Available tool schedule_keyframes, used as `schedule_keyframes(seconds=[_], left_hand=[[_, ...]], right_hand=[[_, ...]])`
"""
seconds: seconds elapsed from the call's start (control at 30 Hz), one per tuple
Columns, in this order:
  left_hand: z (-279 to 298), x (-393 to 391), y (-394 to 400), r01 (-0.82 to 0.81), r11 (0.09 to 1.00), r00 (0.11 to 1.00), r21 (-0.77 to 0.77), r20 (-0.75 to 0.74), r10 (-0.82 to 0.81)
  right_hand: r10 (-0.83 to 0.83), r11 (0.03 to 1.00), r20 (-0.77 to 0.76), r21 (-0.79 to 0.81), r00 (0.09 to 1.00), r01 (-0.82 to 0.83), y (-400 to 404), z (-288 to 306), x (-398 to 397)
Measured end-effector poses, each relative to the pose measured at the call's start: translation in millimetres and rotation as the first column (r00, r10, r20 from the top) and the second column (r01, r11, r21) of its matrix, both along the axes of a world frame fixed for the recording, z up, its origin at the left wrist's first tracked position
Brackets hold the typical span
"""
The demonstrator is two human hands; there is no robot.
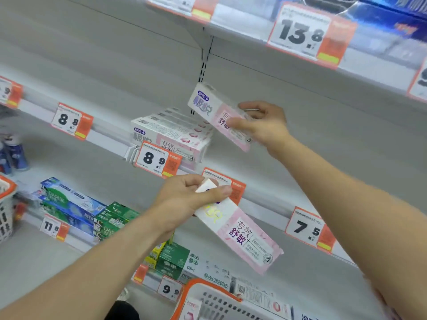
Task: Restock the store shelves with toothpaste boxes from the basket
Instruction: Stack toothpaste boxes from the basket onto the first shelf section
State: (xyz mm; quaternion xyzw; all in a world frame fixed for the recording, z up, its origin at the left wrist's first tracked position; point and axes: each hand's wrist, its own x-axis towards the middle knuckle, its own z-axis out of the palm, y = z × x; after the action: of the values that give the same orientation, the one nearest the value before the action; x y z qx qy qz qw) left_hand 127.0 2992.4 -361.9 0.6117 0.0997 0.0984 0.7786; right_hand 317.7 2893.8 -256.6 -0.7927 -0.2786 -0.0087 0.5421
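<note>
Gripping one pink-and-white toothpaste box (220, 116) at its right end, the right hand (263, 125) is raised just right of the row of matching boxes (171, 132) on the middle shelf (265, 205). A second box (240, 229) is pinched at its left end by the left hand (184, 199), nearer. The orange-rimmed basket (208, 299) is seen below.

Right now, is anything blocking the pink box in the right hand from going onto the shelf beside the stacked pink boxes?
Nothing visible blocks it. The right hand holds its pink box tilted, just right of the stacked pink boxes; the shelf beside the stack looks bare. The left hand holds a second pink box lower, out of the path.
</note>
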Motion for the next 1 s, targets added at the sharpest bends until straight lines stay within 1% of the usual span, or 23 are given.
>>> schedule_keyframes(seconds=[0.07, 0.17, 0.27, 0.37, 0.4, 0.5, 0.57, 0.67, 0.7, 0.87, 1.0], left_hand=[[-3, 0, -3, 0.013, 1.0, 1.0, 0.01, -0.011, -0.013], [-8, -1, -1, 0.023, 1.0, 1.0, 0.005, -0.021, -0.022], [-10, -1, 7, 0.012, 1.0, 1.0, -0.02, -0.012, -0.013], [-6, 0, 13, 0.001, 0.999, 1.0, -0.045, 0.01, -0.001], [-6, 1, 15, 0.001, 0.999, 1.0, -0.053, 0.016, -0.001], [-7, 1, 21, -0.012, 0.999, 1.0, -0.033, 0.019, 0.012], [-7, 1, 24, -0.025, 0.999, 1.0, -0.035, 0.019, 0.025], [-7, -1, 21, -0.008, 0.999, 1.0, -0.047, 0.016, 0.009], [-8, -1, 19, 0.003, 0.999, 1.0, -0.042, 0.018, -0.002], [-10, 5, 9, 0.004, 0.999, 1.0, -0.042, 0.016, -0.003], [-11, 9, 4, 0.019, 0.998, 0.999, -0.066, 0.038, -0.017]], right_hand=[[-0.009, 0.999, 0.019, -0.037, 1.0, 0.01, 31, 2, 28], [-0.039, 0.99, 0.096, -0.13, 0.995, 0.052, 69, 1, 63], [-0.05, 0.981, 0.081, -0.185, 0.995, 0.064, 99, -4, 87], [0.001, 0.953, 0.096, -0.303, 0.995, 0.028, 114, -12, 95], [0.026, 0.941, 0.09, -0.338, 0.996, 0.006, 115, -13, 97], [0.074, 0.915, -0.013, -0.396, 0.997, -0.073, 109, -10, 104], [0.089, 0.902, -0.018, -0.423, 0.996, -0.088, 101, -9, 109], [0.093, 0.924, 0.039, -0.376, 0.995, -0.071, 93, -13, 114], [0.096, 0.932, 0.035, -0.355, 0.995, -0.078, 92, -15, 115], [0.14, 0.952, -0.085, -0.262, 0.986, -0.158, 95, -24, 114], [0.164, 0.955, -0.069, -0.237, 0.984, -0.176, 96, -26, 115]])
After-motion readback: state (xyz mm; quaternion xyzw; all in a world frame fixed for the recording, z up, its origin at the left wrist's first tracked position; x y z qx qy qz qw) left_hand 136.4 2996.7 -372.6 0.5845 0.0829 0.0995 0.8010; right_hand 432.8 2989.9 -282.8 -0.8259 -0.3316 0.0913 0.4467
